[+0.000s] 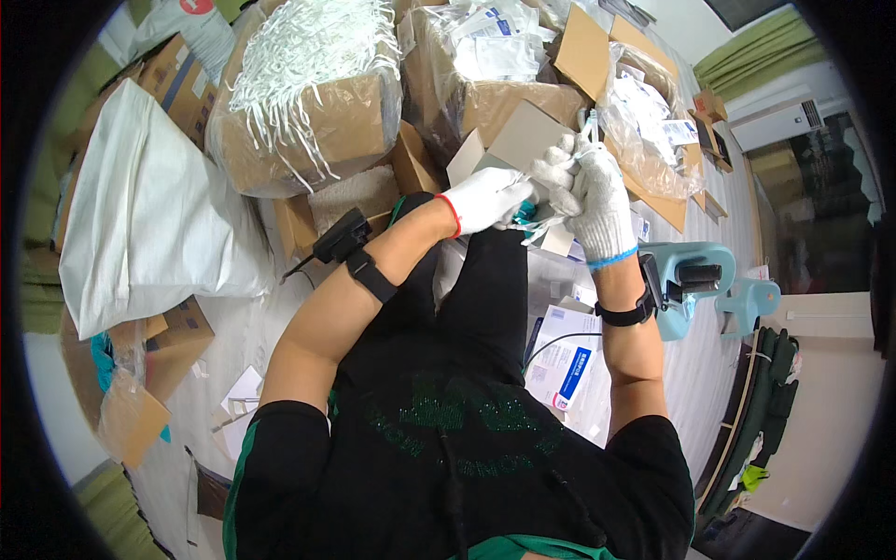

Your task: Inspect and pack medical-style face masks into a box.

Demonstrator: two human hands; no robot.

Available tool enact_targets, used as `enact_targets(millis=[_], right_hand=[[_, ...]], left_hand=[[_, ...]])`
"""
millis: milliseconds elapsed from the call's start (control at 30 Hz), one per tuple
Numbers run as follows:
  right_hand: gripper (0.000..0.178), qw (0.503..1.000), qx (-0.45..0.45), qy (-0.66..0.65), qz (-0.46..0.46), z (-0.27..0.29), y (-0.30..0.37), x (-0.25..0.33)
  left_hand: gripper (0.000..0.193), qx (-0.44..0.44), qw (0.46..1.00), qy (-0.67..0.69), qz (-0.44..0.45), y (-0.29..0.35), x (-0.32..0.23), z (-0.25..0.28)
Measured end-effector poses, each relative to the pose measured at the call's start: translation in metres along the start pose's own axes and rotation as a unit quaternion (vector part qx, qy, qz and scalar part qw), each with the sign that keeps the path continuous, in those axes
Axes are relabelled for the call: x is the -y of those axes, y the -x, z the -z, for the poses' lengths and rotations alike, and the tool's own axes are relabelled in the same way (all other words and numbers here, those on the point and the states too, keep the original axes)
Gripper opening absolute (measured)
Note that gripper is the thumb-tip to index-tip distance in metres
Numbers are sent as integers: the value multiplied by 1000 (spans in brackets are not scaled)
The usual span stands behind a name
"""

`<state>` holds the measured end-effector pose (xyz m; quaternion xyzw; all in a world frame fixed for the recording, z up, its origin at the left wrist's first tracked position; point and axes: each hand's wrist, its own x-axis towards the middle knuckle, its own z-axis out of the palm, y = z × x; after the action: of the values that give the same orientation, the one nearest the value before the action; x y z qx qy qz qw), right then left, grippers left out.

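Both hands wear white knitted gloves and meet above my lap, in front of an open grey-white carton (527, 140). My left hand (490, 198), with a red cuff, is closed with its fingers pressed together; what they hold is hidden. My right hand (597, 201), with a blue cuff, has its fingers curled round thin white strips (539, 227). Those strips hang between the hands, and a narrow end pokes up past the right fingertips. A small teal piece (525, 214) shows just beneath the left fingers, partly covered by them.
Ahead stand a plastic-lined carton heaped with white strips (313, 65), a carton of white packets (499, 56) and another bagged carton (653, 121). A white sack (159, 215) leans at left. Light-blue stools (686, 280) stand at right; a printed white box (565, 359) lies beside my leg.
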<state>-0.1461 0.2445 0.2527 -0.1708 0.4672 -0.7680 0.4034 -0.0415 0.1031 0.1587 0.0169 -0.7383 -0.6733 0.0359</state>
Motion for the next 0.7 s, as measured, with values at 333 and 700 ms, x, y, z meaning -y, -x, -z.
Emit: enact_targets(millis=[333,700], right_hand=[[18,762,166,563,274,21,26,-21],[45,880,391,259,-72,11,116,2]], left_hand=[[37,49,940,-297,-160,44,-50,-13],[24,272,871,-306,-272,114,-101,-18]])
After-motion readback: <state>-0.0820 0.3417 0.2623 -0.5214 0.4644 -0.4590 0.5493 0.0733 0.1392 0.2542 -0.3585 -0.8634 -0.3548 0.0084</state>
